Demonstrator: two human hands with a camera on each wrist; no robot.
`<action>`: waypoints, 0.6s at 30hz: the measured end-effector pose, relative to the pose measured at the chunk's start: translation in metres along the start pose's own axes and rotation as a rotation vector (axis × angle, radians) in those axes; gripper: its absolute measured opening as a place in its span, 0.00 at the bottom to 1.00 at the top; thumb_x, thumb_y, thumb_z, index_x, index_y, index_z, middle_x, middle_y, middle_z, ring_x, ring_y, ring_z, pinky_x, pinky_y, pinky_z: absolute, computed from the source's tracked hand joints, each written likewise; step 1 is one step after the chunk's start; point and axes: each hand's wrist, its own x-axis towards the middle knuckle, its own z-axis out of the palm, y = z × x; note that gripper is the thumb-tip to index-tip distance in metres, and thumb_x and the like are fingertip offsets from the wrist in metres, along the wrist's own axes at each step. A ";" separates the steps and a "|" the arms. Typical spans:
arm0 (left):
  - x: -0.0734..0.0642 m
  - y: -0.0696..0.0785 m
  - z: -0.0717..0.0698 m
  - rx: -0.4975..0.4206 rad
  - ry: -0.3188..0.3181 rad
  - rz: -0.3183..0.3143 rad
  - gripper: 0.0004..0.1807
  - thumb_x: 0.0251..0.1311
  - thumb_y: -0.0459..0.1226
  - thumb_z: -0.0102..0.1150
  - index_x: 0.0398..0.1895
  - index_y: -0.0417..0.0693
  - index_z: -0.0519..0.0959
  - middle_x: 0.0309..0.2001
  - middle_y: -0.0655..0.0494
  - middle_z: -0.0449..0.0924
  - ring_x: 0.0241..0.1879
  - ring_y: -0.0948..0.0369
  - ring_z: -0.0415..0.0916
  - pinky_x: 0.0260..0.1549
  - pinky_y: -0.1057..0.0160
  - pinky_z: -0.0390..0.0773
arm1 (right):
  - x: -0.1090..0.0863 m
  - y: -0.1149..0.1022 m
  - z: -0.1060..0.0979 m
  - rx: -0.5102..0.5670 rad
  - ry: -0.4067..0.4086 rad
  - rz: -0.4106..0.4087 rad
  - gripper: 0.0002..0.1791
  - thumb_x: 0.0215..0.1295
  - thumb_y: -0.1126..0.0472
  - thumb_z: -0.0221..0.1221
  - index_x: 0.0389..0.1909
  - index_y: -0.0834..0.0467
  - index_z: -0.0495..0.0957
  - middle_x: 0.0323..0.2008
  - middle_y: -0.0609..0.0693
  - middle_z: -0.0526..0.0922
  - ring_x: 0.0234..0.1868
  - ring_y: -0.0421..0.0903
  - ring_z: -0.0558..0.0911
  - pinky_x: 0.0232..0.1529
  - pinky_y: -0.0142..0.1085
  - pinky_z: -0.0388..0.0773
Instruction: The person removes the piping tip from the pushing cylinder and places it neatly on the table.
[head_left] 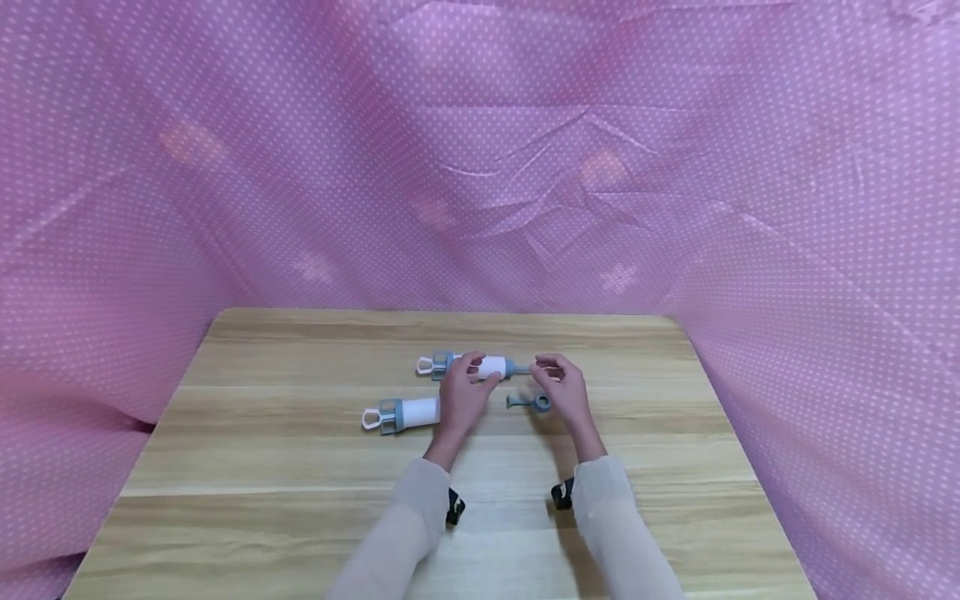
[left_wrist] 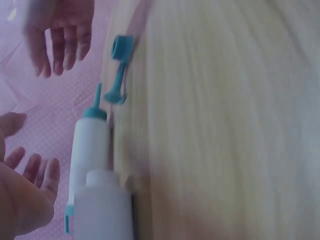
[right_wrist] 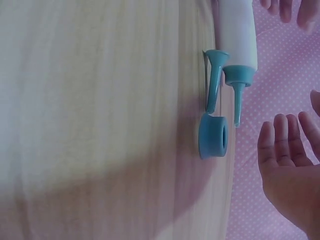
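A white tube with a teal cap and thin nozzle (head_left: 491, 367) lies at the back of the table; a teal frame and white loop handle form its left end. My left hand (head_left: 463, 398) hovers over it, fingers loosely bent and apart from the tube in the left wrist view. Past the nozzle tip is my right hand (right_wrist: 290, 160), fingers relaxed and holding nothing. A second white tube (head_left: 420, 412) lies nearer, its bare neck (left_wrist: 102, 178) without a cap; my left hand hides that end in the head view. A loose teal nozzle (right_wrist: 215, 80) and teal ring cap (right_wrist: 212, 136) lie together on the table.
Everything rests on a wood-grain table (head_left: 300, 475). Pink dotted cloth (head_left: 480, 208) hangs behind it and along both sides. A black wrist camera (head_left: 454, 507) shows at the left cuff, another black camera (head_left: 562, 493) at the right.
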 end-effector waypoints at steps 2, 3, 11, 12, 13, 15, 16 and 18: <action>0.002 0.000 -0.006 -0.022 0.002 0.010 0.24 0.55 0.37 0.75 0.55 0.38 0.81 0.50 0.41 0.82 0.50 0.47 0.80 0.51 0.54 0.82 | 0.001 -0.001 0.000 -0.002 -0.014 0.010 0.17 0.70 0.68 0.62 0.55 0.73 0.77 0.53 0.70 0.80 0.49 0.54 0.80 0.46 0.28 0.78; 0.004 0.000 -0.009 -0.028 0.002 0.012 0.24 0.56 0.38 0.75 0.56 0.39 0.81 0.52 0.42 0.82 0.51 0.47 0.79 0.53 0.54 0.81 | 0.001 -0.002 0.000 -0.002 -0.019 0.015 0.17 0.70 0.68 0.62 0.55 0.73 0.77 0.54 0.70 0.80 0.50 0.55 0.80 0.46 0.29 0.78; 0.015 -0.004 -0.036 0.017 0.046 0.010 0.27 0.57 0.43 0.74 0.58 0.41 0.81 0.56 0.45 0.81 0.58 0.42 0.74 0.60 0.47 0.74 | 0.005 -0.005 0.000 -0.014 -0.065 0.020 0.17 0.70 0.66 0.62 0.54 0.73 0.77 0.55 0.72 0.78 0.52 0.61 0.78 0.46 0.31 0.76; 0.016 -0.005 -0.040 0.031 0.054 0.004 0.27 0.57 0.44 0.74 0.58 0.42 0.81 0.57 0.44 0.80 0.59 0.42 0.74 0.60 0.46 0.73 | 0.006 -0.003 0.001 -0.009 -0.071 0.028 0.17 0.70 0.66 0.62 0.54 0.73 0.77 0.55 0.72 0.78 0.52 0.61 0.78 0.46 0.32 0.77; 0.017 -0.006 -0.043 0.045 0.064 -0.008 0.27 0.57 0.44 0.74 0.57 0.43 0.81 0.57 0.45 0.80 0.59 0.42 0.74 0.60 0.46 0.73 | 0.009 0.003 0.002 -0.003 -0.073 0.028 0.18 0.70 0.65 0.62 0.55 0.72 0.78 0.55 0.71 0.79 0.52 0.61 0.78 0.46 0.32 0.76; 0.020 -0.007 -0.050 0.058 0.076 -0.043 0.27 0.56 0.45 0.74 0.58 0.45 0.81 0.59 0.44 0.79 0.57 0.40 0.75 0.58 0.43 0.74 | 0.014 0.015 0.005 0.001 -0.068 0.032 0.18 0.70 0.64 0.63 0.55 0.71 0.78 0.55 0.69 0.80 0.52 0.59 0.78 0.46 0.32 0.76; 0.021 -0.007 -0.054 0.067 0.077 -0.063 0.28 0.56 0.45 0.74 0.59 0.46 0.81 0.60 0.43 0.78 0.57 0.40 0.74 0.59 0.42 0.73 | 0.017 0.021 0.007 0.002 -0.064 0.035 0.18 0.70 0.63 0.63 0.56 0.71 0.78 0.54 0.68 0.80 0.52 0.58 0.79 0.45 0.32 0.77; 0.024 -0.009 -0.059 0.089 0.077 -0.099 0.28 0.56 0.46 0.74 0.59 0.48 0.81 0.61 0.43 0.77 0.56 0.40 0.75 0.59 0.42 0.73 | 0.023 0.033 0.012 0.001 -0.054 0.035 0.19 0.70 0.62 0.64 0.56 0.70 0.79 0.54 0.66 0.81 0.52 0.57 0.79 0.45 0.33 0.77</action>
